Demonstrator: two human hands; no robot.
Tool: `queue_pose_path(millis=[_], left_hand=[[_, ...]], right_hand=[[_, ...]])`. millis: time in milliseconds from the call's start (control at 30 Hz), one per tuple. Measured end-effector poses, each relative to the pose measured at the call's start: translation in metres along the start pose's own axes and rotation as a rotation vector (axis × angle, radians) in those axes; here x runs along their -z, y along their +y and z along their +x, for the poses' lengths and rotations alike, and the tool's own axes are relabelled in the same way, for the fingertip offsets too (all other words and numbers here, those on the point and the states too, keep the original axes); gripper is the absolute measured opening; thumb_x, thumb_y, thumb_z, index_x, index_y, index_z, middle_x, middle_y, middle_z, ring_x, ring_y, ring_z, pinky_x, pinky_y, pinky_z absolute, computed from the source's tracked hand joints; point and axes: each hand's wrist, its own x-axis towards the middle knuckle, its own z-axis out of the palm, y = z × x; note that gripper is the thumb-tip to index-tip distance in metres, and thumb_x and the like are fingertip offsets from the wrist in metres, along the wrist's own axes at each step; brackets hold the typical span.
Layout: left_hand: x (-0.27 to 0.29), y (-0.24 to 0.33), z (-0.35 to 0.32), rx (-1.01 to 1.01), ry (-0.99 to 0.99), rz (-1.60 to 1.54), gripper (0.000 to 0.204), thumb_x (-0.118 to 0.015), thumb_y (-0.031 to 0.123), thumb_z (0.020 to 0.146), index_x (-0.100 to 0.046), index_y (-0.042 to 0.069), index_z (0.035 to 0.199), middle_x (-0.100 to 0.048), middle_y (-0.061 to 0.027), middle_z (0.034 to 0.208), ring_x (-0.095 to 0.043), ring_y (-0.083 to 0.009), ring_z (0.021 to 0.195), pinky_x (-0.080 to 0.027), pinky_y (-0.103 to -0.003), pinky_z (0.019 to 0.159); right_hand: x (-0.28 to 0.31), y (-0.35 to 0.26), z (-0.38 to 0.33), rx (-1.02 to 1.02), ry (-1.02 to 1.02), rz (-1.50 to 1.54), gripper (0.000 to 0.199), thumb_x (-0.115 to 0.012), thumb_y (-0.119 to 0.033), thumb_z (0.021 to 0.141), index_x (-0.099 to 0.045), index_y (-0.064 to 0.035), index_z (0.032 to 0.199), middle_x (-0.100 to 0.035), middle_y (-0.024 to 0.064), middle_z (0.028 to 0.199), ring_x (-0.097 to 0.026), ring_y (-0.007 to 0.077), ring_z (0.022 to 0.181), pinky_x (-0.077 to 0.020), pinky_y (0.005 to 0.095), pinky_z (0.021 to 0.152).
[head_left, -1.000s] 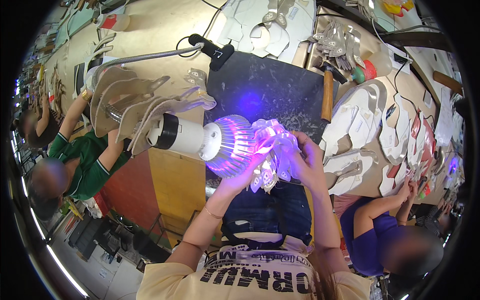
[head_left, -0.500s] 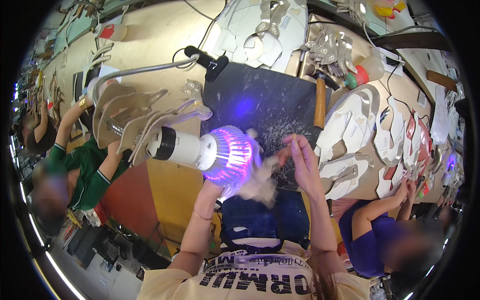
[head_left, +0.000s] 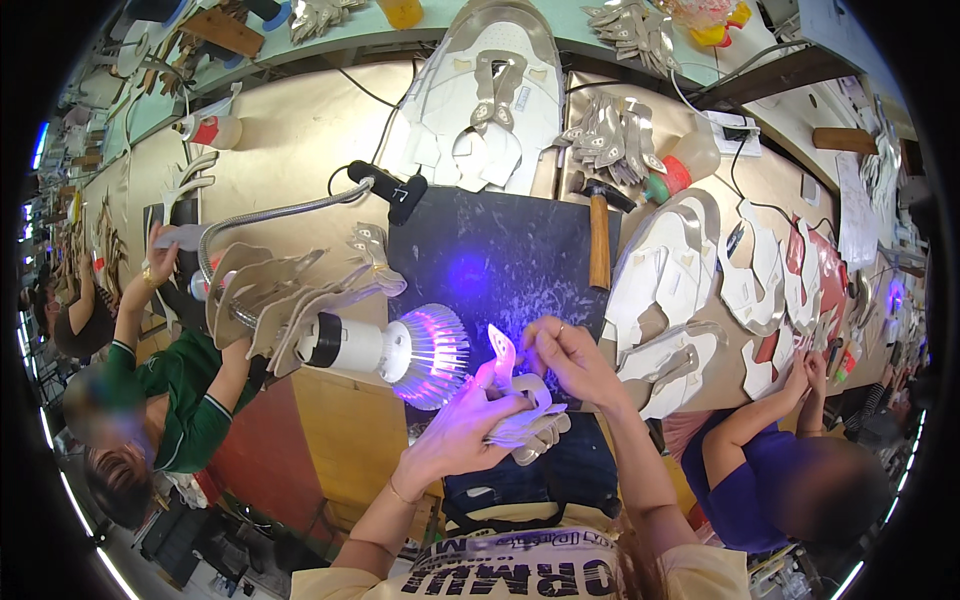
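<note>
My left hand (head_left: 455, 435) is closed around a bundle of curved grey-and-white shoe upper pieces (head_left: 525, 430) above my lap. One pointed tab (head_left: 502, 352) sticks up from the bundle, lit pink and violet. Just right of the tab is my right hand (head_left: 578, 362), fingers curled in a pinch; what they hold, if anything, is too small to make out. A lamp (head_left: 432, 355) with a finned head glows violet right beside my left hand. Beyond both hands lies a dark, scuffed work mat (head_left: 540, 240) with a violet light spot on it.
A wooden-handled hammer (head_left: 599, 240) lies at the mat's right edge, near a bottle (head_left: 672, 175). White shoe uppers (head_left: 665, 270) are stacked on the right, with more pieces (head_left: 480, 110) behind. Grey pieces (head_left: 290, 295) hang at left on the lamp's flexible metal arm (head_left: 280, 212). People work on both sides.
The bundle, blurred before, is now steady, with one tab raised. My left hand has come out from behind the lamp. My right hand has moved left and lower, toward the tab.
</note>
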Motion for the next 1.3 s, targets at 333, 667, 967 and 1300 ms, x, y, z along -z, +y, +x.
queue_pose_path(millis=[333, 667, 967, 1300], left_hand=[[0.003, 0.009, -0.006, -0.113, 0.041, 0.191, 0.039, -0.076, 0.015, 0.069, -0.069, 0.011, 0.107, -0.035, -0.0222, 0.148, -0.063, -0.0366, 0.101, -0.049, -0.045, 0.088], [-0.013, 0.004, 0.003, -0.250, 0.087, 0.372, 0.045, -0.079, 0.015, 0.067, -0.067, 0.011, 0.110, -0.038, -0.0207, 0.147, -0.057, -0.0310, 0.115, -0.049, -0.045, 0.090], [-0.025, -0.023, -0.003, 0.098, -0.299, 0.194, 0.037, -0.072, 0.017, 0.075, -0.060, 0.005, 0.109, -0.051, -0.0181, 0.128, -0.062, -0.0376, 0.093, -0.049, -0.051, 0.084], [-0.018, -0.026, -0.021, -0.049, 0.101, -0.828, 0.024, -0.071, 0.023, 0.083, -0.069, 0.001, 0.091, -0.037, -0.0235, 0.149, -0.068, -0.0207, 0.098, -0.049, -0.038, 0.096]], right_hand=[[0.002, -0.003, -0.009, 0.026, -0.157, 0.492, 0.026, -0.048, -0.033, 0.104, -0.050, -0.0067, 0.107, -0.038, -0.0025, 0.067, -0.038, 0.0054, 0.061, -0.0343, 0.0224, 0.055], [0.002, -0.007, -0.010, -0.163, -0.362, 0.704, 0.049, -0.040, -0.055, 0.101, -0.046, -0.0089, 0.115, -0.045, 0.0001, 0.064, -0.036, 0.0056, 0.046, -0.0302, 0.0214, 0.044], [0.009, -0.046, -0.003, 0.012, 0.211, -0.296, 0.023, -0.068, -0.025, 0.092, -0.065, -0.0024, 0.090, -0.060, 0.0046, 0.079, -0.052, 0.0101, 0.050, -0.0436, 0.0249, 0.050], [-0.010, -0.027, -0.009, 0.184, 0.047, 0.007, 0.028, -0.077, -0.011, 0.081, -0.071, -0.0048, 0.108, -0.061, 0.0064, 0.087, -0.055, 0.0139, 0.074, -0.0456, 0.0271, 0.069]])
